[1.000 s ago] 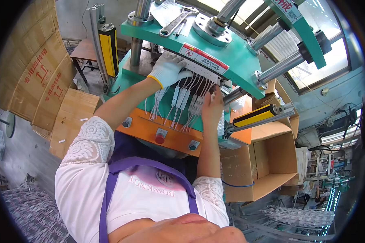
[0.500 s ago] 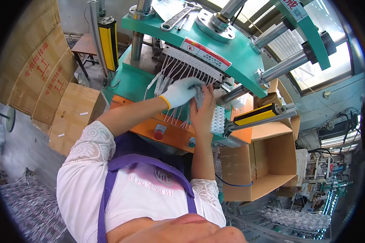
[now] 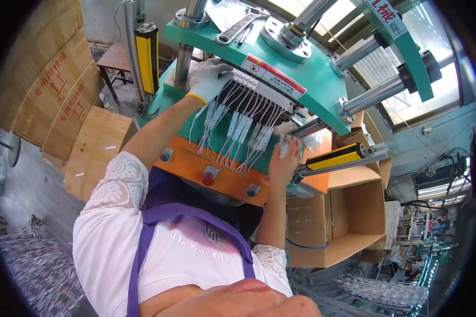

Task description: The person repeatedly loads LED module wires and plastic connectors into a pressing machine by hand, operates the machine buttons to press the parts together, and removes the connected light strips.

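My left hand (image 3: 209, 80), in a white glove with a yellow cuff, is at the left end of the mould row (image 3: 272, 96) in the green press. Its fingers are closed against a knobbly white terminal strip (image 3: 244, 80) on that row. White wires run down from the row to several small white rectangular modules (image 3: 239, 128) hanging over the front. My bare right hand (image 3: 283, 161) is at the right front of the press, fingers curled around a white knobbly piece like another terminal strip (image 3: 284, 146), partly hidden.
The green upper plate (image 3: 322, 87) overhangs the row; a wrench (image 3: 240, 26) lies on it. Yellow-black guard bars (image 3: 147, 58) flank both sides. An orange panel (image 3: 188, 164) with a red button (image 3: 209, 178) fronts the press. An open cardboard box (image 3: 307, 227) stands right.
My hands have parted: the left went left and up to the row's end, the right moved right and down. White knobbly pieces now show on the row's left part. The view shifted slightly.
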A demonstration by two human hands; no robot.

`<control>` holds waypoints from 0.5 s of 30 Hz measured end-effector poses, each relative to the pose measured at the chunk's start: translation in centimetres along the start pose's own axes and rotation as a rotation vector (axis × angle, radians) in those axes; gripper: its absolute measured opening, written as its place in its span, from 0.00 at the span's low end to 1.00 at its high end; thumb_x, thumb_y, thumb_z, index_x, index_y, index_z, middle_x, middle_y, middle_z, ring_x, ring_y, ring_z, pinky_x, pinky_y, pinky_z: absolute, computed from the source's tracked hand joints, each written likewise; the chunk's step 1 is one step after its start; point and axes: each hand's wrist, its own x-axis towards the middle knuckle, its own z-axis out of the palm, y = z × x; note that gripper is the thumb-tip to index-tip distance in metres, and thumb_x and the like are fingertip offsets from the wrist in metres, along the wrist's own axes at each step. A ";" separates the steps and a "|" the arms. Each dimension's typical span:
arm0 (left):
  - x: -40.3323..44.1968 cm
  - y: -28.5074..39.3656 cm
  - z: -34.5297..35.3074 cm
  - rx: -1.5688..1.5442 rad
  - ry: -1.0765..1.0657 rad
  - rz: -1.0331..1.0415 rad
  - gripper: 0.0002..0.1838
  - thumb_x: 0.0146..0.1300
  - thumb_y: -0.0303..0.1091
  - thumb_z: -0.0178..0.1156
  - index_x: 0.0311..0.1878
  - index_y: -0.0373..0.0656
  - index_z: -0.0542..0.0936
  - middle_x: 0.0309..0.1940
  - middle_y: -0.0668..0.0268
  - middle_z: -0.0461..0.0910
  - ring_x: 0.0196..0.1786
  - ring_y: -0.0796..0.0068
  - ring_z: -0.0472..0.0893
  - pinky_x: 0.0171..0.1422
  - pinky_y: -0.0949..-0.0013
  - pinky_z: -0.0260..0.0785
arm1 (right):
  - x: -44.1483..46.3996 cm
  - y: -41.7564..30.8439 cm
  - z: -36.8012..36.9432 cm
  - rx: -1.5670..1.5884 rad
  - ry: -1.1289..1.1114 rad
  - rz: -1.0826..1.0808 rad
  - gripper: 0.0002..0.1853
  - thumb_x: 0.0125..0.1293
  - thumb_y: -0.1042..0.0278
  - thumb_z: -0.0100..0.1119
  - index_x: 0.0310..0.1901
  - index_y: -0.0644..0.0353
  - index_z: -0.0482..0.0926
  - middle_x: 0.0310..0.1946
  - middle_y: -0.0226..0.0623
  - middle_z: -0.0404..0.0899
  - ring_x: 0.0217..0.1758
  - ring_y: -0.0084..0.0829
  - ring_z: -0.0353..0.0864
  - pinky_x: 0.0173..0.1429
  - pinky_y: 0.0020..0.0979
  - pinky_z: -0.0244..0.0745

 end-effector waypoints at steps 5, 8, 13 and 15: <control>0.6 0.5 0.1 0.035 0.007 -0.020 0.14 0.59 0.54 0.66 0.42 0.60 0.90 0.47 0.62 0.81 0.56 0.59 0.78 0.61 0.59 0.71 | 7.6 -4.1 3.2 0.086 -0.162 -0.382 0.23 0.63 0.62 0.67 0.58 0.58 0.76 0.67 0.50 0.71 0.69 0.56 0.68 0.70 0.50 0.65; 0.4 0.6 -0.7 -0.018 -0.009 0.056 0.12 0.60 0.51 0.67 0.41 0.58 0.90 0.48 0.61 0.81 0.57 0.57 0.77 0.63 0.58 0.70 | 10.2 -3.6 5.5 -0.118 -0.102 -0.549 0.18 0.63 0.65 0.65 0.54 0.57 0.81 0.61 0.44 0.78 0.65 0.50 0.75 0.67 0.49 0.70; 1.5 -0.1 -0.8 0.043 -0.096 0.136 0.13 0.61 0.50 0.65 0.43 0.55 0.89 0.46 0.60 0.83 0.55 0.56 0.78 0.62 0.58 0.71 | 11.6 -2.5 7.0 -0.131 0.001 -0.522 0.12 0.63 0.74 0.58 0.47 0.54 0.84 0.45 0.34 0.86 0.54 0.37 0.84 0.56 0.35 0.80; 1.6 -0.2 -0.9 0.058 -0.150 0.108 0.14 0.62 0.50 0.64 0.43 0.55 0.89 0.46 0.61 0.84 0.55 0.57 0.79 0.61 0.59 0.72 | 11.5 -2.4 7.0 -0.149 -0.006 -0.518 0.12 0.64 0.74 0.57 0.48 0.54 0.83 0.45 0.34 0.85 0.53 0.37 0.84 0.55 0.35 0.80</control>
